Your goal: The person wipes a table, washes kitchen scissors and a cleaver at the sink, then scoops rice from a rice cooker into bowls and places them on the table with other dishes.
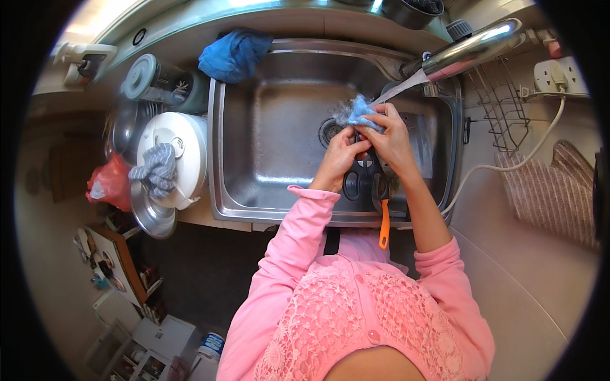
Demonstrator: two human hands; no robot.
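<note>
Above the drain (329, 129) in the stainless steel sink (286, 124), my left hand (342, 155) grips a pair of black-handled kitchen scissors (352, 183) near the pivot. Their handle loops point towards me, and the blades are largely hidden by my fingers and the cloth. My right hand (391, 138) pinches a wet blue cloth or scrubbing pad (360, 112) against the blade end. Water (402, 88) pours from the metal tap (472, 50) onto the cloth and splashes. Below the scissors, an orange-handled utensil (384, 226) extends over the sink's front edge.
A blue cloth (236, 55) hangs over the sink's back left corner. On the left stand a white lidded appliance (193, 138) with a grey cloth (159, 169) on it, and a metal bowl (155, 214). A wire rack (500, 105), white cable (500, 169) and striped oven mitt (543, 195) are on the right.
</note>
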